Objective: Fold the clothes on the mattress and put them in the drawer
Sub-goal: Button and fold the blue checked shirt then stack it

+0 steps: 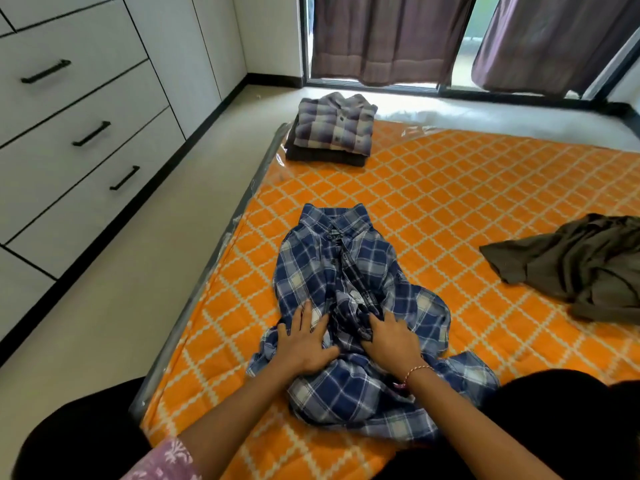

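Closest to my view, at the lower left edge, sits a pink floral-print sleeve, with both bare forearms reaching forward from it onto the orange mattress with a cream diamond lattice, the biggest thing I see. To its left stands the white drawer unit with black bar handles, all its drawers closed, and beyond the far edge hang the dark purple curtains over a glass door. On the mattress right before me lies the blue and white plaid button-up shirt, collar pointing away, its lower half bunched and rumpled. At the right edge, well apart from it, I see a crumpled olive-brown garment. In the far left corner rests a folded grey and lilac plaid shirt, stacked on a folded dark garment. My left hand lies flat on the blue shirt, fingers spread wide. My right hand has its fingertips tucked into the bunched placket; whether it pinches cloth I cannot tell. A thin pink and white thread bracelet circles the right wrist.
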A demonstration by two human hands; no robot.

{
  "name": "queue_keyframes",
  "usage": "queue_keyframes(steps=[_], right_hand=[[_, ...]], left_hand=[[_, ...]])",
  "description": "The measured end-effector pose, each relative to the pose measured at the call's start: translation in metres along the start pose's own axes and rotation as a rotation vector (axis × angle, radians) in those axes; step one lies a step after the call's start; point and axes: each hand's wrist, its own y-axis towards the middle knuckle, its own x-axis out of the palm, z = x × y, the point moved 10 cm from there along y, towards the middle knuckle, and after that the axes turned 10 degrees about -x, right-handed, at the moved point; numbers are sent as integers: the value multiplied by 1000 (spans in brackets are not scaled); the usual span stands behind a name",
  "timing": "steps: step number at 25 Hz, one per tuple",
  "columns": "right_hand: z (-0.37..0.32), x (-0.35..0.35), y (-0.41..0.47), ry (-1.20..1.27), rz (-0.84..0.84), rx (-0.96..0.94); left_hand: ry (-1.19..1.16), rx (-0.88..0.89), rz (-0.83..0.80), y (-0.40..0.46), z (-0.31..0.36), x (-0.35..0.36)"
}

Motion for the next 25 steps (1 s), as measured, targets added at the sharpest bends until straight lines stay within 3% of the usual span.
queue_keyframes(steps=[2, 5, 7, 9, 11, 13, 17, 23, 25], right_hand=[[-11, 13, -26, -21, -68, -34], [-18, 32, -70, -55, -214, -48], [-22, 7, -70, -5, -132, -30], [-31, -36, -45, 70, 90, -57], [-47, -64, -12, 209, 286, -151], [-54, -67, 17, 329, 366, -165], [-40, -40, 49, 466, 347, -1], [-33, -29, 60, 511, 247, -39], [-30, -30, 58, 529, 248, -43]], left_hand=[[-14, 12, -10, -30, -6, 21], [5, -2, -159, -77, -19, 54], [25, -58, -216, -86, -27, 42], [-106, -74, -32, -75, -23, -10], [-405, -43, 199, -54, -14, -64], [-641, -36, 284, -24, -5, -89], [-659, -167, 292, 23, -6, -79], [-492, -212, 326, 36, -12, -59], [-547, -188, 316, 34, -12, -59]])
